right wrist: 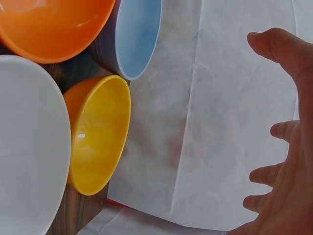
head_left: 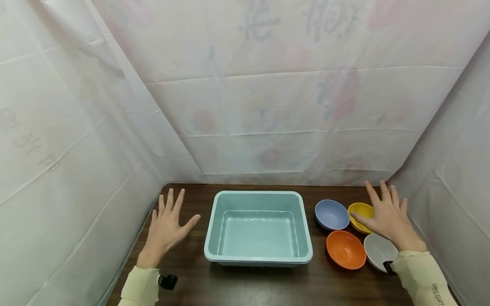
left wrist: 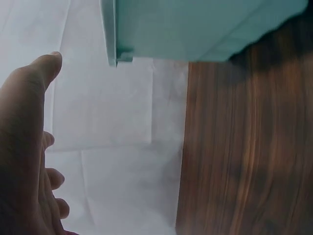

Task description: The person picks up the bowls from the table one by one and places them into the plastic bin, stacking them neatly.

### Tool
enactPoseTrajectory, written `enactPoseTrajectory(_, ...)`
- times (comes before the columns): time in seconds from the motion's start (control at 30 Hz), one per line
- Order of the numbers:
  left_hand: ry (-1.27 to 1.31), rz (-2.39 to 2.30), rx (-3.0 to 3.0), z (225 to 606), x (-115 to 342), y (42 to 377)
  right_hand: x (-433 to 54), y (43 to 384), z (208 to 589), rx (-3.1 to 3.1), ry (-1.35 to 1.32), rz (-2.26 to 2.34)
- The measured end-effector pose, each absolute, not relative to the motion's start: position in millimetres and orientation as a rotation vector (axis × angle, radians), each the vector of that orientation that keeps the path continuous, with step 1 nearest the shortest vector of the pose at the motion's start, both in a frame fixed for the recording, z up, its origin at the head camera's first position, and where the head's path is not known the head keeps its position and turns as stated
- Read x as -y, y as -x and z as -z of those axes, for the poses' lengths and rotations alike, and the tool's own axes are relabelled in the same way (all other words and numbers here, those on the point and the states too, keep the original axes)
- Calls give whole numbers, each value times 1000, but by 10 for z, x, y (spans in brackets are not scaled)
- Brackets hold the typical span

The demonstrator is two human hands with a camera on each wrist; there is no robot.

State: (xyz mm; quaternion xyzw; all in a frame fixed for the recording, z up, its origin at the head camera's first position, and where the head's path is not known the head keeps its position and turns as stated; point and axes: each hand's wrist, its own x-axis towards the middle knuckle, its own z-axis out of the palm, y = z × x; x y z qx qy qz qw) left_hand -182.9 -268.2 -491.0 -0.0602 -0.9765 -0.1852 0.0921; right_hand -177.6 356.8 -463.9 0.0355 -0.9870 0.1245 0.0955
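Over the worktop (head_left: pixel 245 289), left hand (head_left: pixel 166 227) and right hand (head_left: pixel 390 216) held with fingers spread

At the left side of the worktop, the left hand hangs raised beside the pale blue-green tub (head_left: pixel 258 231), its grip apart: the fingers point toward the back and the thumb reaches out toward the tub's near side. In the left wrist view the tub's rim stands clear of that thumb, with the white sheet (head_left: pixel 268 106) showing between them. The tub sits upright in the middle of the worktop, between the two hands.

At the right side, the right hand is raised with its grip apart as well, fingers fanned and thumb out to the left. From the head camera it covers part of the yellow bowl (head_left: pixel 359 210), yet the right wrist view shows that bowl well apart from the fingertips. The white bowl (head_left: pixel 379 250) lies in front of the yellow one, near the right wrist. The blue bowl (head_left: pixel 331 215) is between the tub and the yellow bowl, and the orange bowl (head_left: pixel 346 250) lies in front of the blue. All four stand mouth up in a tight group, two by two; their rims overlap in view, so whether each touches its neighbour I cannot tell.

Pale sleeves (head_left: pixel 141 284) end at both wrists.
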Motion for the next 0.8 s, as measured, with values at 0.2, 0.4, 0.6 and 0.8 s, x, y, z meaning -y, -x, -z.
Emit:
enactPoseTrajectory(0.2, 237, 586, 2910, 4964, 2483, 1839, -3554, 1788, 4671, 2930, -111, -374)
enactPoseTrajectory(0.4, 344, 616, 2894, 4984, 2299, 1817, -3536, 1784, 4681, 2928, -126, -374)
enactPoseTrajectory(0.6, 486, 626, 2875, 4974, 2119, 1813, -3530, 1778, 4678, 2925, -124, -365)
enactPoseTrajectory(0.8, 647, 639, 2835, 4949, 1987, 1815, -3514, 1756, 4713, 2929, -124, -382)
